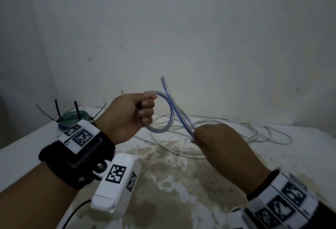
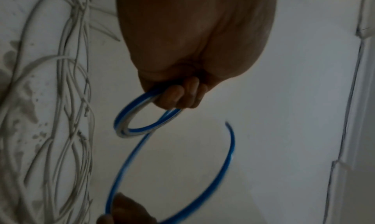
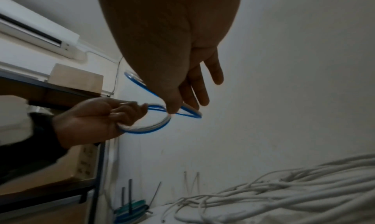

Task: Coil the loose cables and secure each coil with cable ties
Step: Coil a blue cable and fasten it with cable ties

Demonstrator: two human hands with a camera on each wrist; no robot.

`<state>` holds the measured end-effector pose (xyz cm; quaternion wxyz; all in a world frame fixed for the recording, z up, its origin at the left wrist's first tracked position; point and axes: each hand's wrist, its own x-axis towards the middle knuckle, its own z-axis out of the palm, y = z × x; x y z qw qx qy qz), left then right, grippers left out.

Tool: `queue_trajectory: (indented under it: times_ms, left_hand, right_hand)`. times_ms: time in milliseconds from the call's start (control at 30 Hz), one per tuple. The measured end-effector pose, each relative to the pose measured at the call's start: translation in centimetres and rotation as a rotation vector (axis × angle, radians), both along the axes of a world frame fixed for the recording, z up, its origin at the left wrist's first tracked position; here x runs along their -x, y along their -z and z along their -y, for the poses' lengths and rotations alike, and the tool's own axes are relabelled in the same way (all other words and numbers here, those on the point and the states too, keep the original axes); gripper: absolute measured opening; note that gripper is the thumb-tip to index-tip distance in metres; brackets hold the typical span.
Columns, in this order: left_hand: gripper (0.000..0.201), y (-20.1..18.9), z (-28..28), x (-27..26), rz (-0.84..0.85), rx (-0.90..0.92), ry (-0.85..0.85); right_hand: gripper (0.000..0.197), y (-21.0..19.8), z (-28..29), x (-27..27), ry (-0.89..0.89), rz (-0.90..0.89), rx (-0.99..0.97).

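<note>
Where your left hand [image 1: 130, 115] curls round it, blue cable [image 1: 164, 118]: small coil, raised above desk [image 1: 300, 156]. Tail end: pinched in your right hand [image 1: 221, 144], other fingers loosely extended. White cables [image 1: 236, 128]: loose on desk behind. Tied green coil [image 1: 72, 118], black cable ties [image 1: 57, 108]: far left.

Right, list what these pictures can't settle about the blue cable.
- Loop count in the blue coil: motion blur in all views.
- Right hand grip on the cable: head view shows only its back; the right wrist view's palm covers the pinch.
- Left hand: fingers hide how the coil crosses inside.
- Cable's loose end: too blurred to make out.
</note>
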<state>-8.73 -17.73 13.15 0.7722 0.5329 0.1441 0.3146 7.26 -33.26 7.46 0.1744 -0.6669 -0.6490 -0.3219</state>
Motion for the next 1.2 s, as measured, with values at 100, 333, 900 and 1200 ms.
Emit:
queue_trajectory:
  times_ms: [100, 333, 900, 1200]
  left_hand:
    - [0.023, 0.1, -0.8, 0.7, -0.124, -0.067, -0.028]
    - [0.026, 0.7, -0.7, 0.1, -0.198, -0.126, -0.133]
    - [0.021, 2.0, 3.1, -2.0, 0.017, -0.104, 0.071]
    - [0.022, 2.9, 4.4, -2.3, -0.067, -0.245, 0.013]
  right_hand:
    - [0.040, -0.3, 0.5, -1.4, 0.124, 0.006, 0.057]
    - [0.046, 1.5, 0.1, 0.2, 0.074, 0.062, 0.227]
    - [0.024, -0.1, -0.6, 4.7, -0.245, -0.603, 0.312]
    - [0.015, -3.0, 0.1, 4.0, -0.295, -0.814, 0.119]
